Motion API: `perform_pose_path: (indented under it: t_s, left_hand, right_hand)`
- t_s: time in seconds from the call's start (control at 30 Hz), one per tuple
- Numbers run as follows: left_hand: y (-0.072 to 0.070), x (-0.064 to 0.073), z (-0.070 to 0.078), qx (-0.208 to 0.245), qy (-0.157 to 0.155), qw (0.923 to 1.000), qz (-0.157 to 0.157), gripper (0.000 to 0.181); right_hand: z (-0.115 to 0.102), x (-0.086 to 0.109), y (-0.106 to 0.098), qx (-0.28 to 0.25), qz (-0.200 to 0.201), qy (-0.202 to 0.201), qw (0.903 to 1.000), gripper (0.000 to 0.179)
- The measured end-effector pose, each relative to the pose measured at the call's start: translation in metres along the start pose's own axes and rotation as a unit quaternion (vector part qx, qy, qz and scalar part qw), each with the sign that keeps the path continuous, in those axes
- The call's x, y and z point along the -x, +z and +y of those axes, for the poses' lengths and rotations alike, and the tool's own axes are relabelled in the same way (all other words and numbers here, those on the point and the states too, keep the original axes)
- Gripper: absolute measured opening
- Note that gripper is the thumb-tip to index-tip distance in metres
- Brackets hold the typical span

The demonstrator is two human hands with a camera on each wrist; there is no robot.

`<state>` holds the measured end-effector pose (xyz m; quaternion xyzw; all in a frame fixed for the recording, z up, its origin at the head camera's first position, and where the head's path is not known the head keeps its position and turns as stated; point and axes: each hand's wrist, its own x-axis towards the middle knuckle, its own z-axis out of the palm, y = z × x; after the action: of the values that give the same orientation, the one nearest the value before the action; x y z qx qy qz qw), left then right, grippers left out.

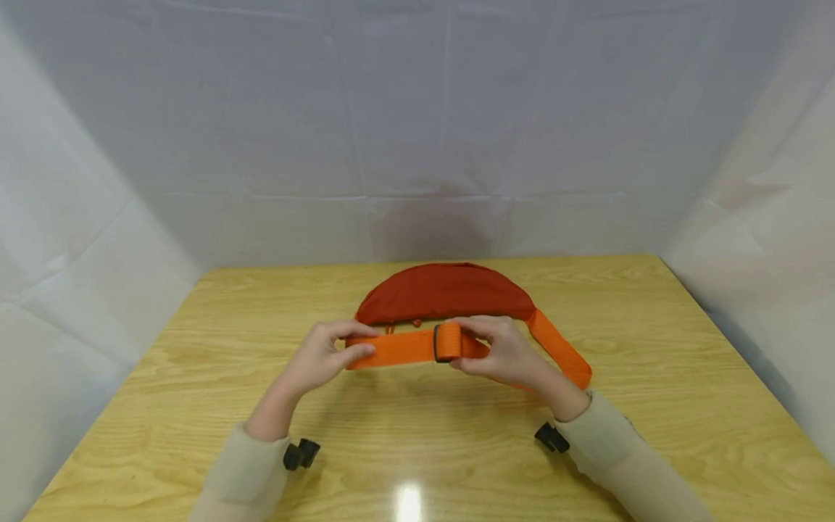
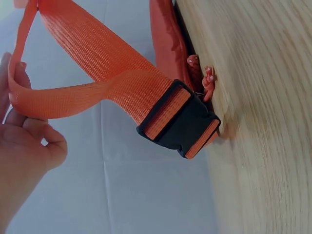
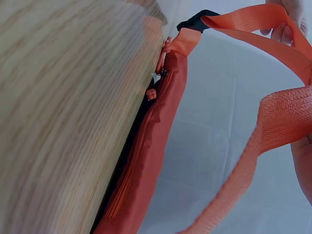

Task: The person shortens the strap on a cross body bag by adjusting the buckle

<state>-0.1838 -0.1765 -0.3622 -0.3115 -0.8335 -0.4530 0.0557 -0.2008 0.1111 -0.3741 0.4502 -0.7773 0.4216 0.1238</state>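
Note:
A red waist bag point(image 1: 446, 291) with a curved top lies on the table. Its orange webbing strap point(image 1: 401, 349) is stretched between both hands in front of it. My left hand point(image 1: 329, 355) pinches the left end of this stretch between thumb and fingers. On the other side, my right hand point(image 1: 505, 351) pinches a folded loop of the strap right beside a dark slider point(image 1: 438, 344). A black side-release buckle point(image 2: 183, 124), fastened, hangs on the strap near the bag in the left wrist view; the head view hides it.
The wooden table point(image 1: 215, 406) ends at a pale sheet point(image 1: 417, 145) behind, with more sheeting on both sides. More strap point(image 1: 561, 348) arcs from the bag's right corner onto the table. Knotted zipper pulls point(image 2: 208, 83) hang at the bag's edge.

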Motion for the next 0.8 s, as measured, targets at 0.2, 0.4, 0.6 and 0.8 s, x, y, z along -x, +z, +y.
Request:
perform_pose_path:
  t_s: [0.2, 0.4, 0.6, 0.8]
  left_hand:
    - [-0.0033, -0.0009, 0.0024, 0.019, -0.04, 0.999, 0.0, 0.02]
    - [-0.0026, -0.001, 0.0018, 0.005, -0.048, 0.9987, 0.017, 0.018]
    - [-0.001, -0.0009, 0.0013, -0.012, -0.041, 0.9986, 0.031, 0.016]
    - [0.0, -0.0001, 0.0005, -0.01, -0.048, 0.9982, 0.035, 0.017]
  right_hand:
    - [0.0008, -0.0007, 0.0019, 0.002, 0.002, -0.016, 0.9999, 0.045]
    - [0.0018, -0.0033, 0.004, 0.005, 0.018, -0.059, 0.9981, 0.047]
    - [-0.0002, -0.0031, 0.0057, 0.007, 0.025, -0.074, 0.9969, 0.046]
    - [0.0003, -0.0024, 0.0084, 0.007, 0.037, -0.091, 0.9952, 0.045]
